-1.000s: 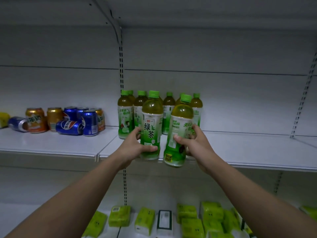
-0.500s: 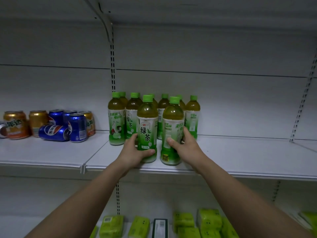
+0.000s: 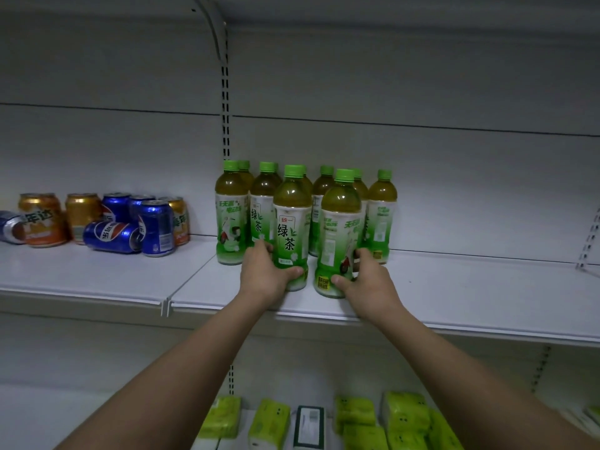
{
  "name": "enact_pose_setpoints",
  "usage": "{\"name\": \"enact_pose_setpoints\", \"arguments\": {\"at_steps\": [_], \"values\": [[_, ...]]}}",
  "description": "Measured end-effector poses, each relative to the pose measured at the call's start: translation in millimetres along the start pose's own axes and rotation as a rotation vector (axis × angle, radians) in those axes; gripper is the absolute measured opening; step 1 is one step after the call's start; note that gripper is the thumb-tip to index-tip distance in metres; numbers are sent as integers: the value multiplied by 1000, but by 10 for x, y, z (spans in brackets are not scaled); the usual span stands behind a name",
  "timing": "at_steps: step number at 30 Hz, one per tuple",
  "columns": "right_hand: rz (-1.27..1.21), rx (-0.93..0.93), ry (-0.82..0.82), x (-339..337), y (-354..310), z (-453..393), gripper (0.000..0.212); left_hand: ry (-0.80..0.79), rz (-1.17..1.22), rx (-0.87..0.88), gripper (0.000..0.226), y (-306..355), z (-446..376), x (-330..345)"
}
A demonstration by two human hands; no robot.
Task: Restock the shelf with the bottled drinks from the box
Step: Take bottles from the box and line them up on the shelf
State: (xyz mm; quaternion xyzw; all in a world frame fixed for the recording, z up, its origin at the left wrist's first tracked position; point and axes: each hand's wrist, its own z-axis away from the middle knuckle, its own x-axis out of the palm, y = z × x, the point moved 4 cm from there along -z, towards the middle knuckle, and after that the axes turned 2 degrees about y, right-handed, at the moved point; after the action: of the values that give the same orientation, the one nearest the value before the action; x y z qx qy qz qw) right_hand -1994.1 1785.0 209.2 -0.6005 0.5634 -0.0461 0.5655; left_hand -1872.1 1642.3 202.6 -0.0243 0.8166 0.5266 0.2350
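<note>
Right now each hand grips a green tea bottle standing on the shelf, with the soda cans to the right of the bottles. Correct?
Not quite. The left hand and right hand do each grip a green tea bottle standing on the shelf, but the head view shows the soda cans to the left of the bottles.

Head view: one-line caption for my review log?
Both hands, left and right, gripping green-capped plastic tea bottles upright on white metal shelf.

Orange and blue soda cans (image 3: 107,222) cluster left; green tissue packs (image 3: 383,420) lie on the lower shelf (image 3: 39,414)
</note>
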Motion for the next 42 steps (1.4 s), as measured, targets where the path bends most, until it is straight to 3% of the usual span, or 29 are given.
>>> {"name": "enact_pose_setpoints", "arguments": {"at_steps": [4, 8, 16, 22, 29, 34, 42], "values": [[177, -36, 16, 152, -18, -143, 46, 48, -32, 10, 69, -21, -87, 66], [280, -36, 25, 266, -37, -305, 43, 99, 9, 1, 57, -19, -165, 120], [283, -42, 24, 399, -15, -575, 46, 185, -61, 23, 45, -42, -327, 235], [198, -12, 58, 452, 82, -731, 48, 186, -71, 25, 50, -52, -371, 245], [288, -16, 149, 607, 154, -812, 46, 205, -48, 45, 51, -117, -435, 295], [277, 30, 142, 607, 214, -842, 59, 241, -70, 74, 41, -128, -424, 285], [200, -7, 170, 487, 15, -566, 32, 187, -206, 109, 46, 71, -203, 212]]}}
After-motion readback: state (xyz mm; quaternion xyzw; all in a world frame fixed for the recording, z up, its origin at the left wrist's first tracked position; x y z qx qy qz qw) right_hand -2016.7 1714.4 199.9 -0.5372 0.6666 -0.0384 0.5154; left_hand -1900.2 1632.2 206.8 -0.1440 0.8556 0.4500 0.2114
